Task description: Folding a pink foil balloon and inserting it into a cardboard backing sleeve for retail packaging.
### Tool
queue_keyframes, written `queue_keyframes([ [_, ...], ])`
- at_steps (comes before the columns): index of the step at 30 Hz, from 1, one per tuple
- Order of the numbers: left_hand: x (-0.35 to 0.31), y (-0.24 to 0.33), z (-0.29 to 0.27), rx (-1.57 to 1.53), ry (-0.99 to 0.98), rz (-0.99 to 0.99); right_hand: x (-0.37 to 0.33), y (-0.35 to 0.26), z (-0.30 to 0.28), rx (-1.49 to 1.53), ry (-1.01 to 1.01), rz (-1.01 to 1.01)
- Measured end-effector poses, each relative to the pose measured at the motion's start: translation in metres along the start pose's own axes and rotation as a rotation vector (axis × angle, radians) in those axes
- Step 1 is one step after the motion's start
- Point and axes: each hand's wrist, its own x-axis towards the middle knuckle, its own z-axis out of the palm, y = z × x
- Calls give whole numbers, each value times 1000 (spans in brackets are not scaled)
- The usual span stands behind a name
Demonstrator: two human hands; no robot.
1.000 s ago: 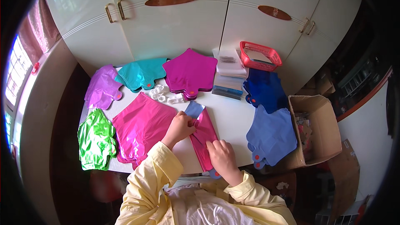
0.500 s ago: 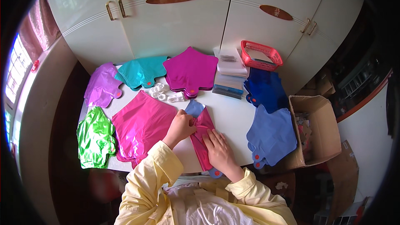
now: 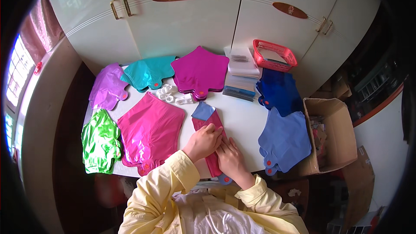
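Observation:
A narrow folded foil balloon point(image 3: 212, 164) lies on the table in front of me, pink on the outside. A pale blue foil layer point(image 3: 203, 111) shows at its far end, and a pale blue tab pokes out at the near end. My left hand point(image 3: 203, 141) is closed, its curled fingers pressed onto the strip near its middle. What those fingertips pinch is partly hidden. My right hand point(image 3: 232, 158) lies flat with fingers stretched over the strip's right edge, just beside the left. To the left sits a larger stack of pink foil balloons point(image 3: 151, 132).
Green point(image 3: 100, 141), lilac point(image 3: 108, 87), teal point(image 3: 149, 73) and magenta point(image 3: 200, 69) foil stacks surround the left and back. White rolls point(image 3: 169, 94), plastic sleeves point(image 3: 240, 67) and a red basket point(image 3: 277, 64) stand behind. Blue foil stacks point(image 3: 284, 141) and a cardboard box point(image 3: 338, 138) are right.
My left hand has moved right and slightly nearer, across the strip, and now meets my right hand. The strip's pink left side lies flatter. My right hand has barely shifted.

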Motion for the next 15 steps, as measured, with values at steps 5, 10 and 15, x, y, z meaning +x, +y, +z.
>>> queue_keyframes([
  [5,9,-5,8,109,-13,-106,0,-1,-3,26,-28,1],
  [10,21,-14,11,186,-45,-166,0,-2,-5,33,-40,-3],
  [15,31,-23,14,201,-46,-235,-9,-4,-13,28,-52,-1],
])
